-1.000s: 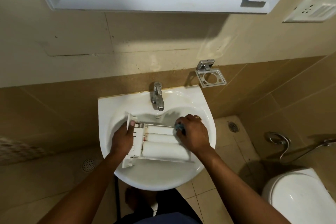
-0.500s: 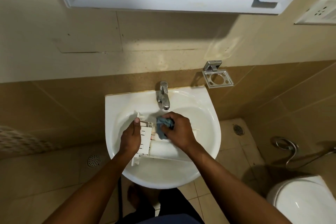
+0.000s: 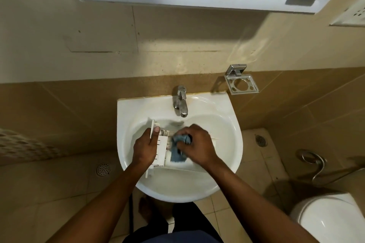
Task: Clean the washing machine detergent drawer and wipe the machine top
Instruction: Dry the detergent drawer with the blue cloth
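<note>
**Grip notes: detergent drawer [image 3: 162, 149] in the sink [image 3: 234, 134]**

So the drawer is lying across the white basin, just below the tap [image 3: 180, 104], with its front panel pointing left. The left hand [image 3: 144, 147] is wrapped round that panel end, thumb hooked over the top edge, pinning it in place. The right hand [image 3: 197, 147] is bunched around a blue cloth [image 3: 178, 155] and pressing it down into the compartments. Both hands are clamped on something, neither is free.

My take on handling: it's thin moulded plastic, so light and stiff. The little dividers and side rails look like the bits that'd snap if you lean on them. It's probably slick too if it's wet or soapy, though I can't actually see water running. The panel end looks like the sturdiest place to hold, which is exactly where the left hand is. I'd aim the scrubbing pressure straight down so the basin carries it, not the rails. No sign of the machine top in view, so I'd guess that half isn't done yet.
</note>
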A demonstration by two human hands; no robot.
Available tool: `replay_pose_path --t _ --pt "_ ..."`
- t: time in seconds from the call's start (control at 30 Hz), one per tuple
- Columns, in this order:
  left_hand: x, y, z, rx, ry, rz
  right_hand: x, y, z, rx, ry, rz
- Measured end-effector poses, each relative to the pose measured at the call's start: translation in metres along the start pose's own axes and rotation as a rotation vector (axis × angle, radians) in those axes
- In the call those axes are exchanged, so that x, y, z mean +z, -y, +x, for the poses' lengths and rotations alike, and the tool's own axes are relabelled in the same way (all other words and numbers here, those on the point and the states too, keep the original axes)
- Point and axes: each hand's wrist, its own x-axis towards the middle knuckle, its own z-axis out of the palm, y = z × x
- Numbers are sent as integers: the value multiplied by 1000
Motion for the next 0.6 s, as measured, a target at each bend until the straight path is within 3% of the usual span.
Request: replay_pose_path --t 0.07,0.17,0.27,0.43,0.6 --pt "1 -3 -1 3 -1 22 10 0 16 -10 -36 -92" --pt "3 -2 0 -8 -16 36 30 -1 18 -107 120 -250" --pt "3 5 0 11 -20 46 11 -15 16 -98 105 -348" --pt "2 6 -6 64 -32 32 -48 -66 25 329 79 -355" --pt "-5 8 -17 233 -66 65 -64 -96 31 499 56 -244"
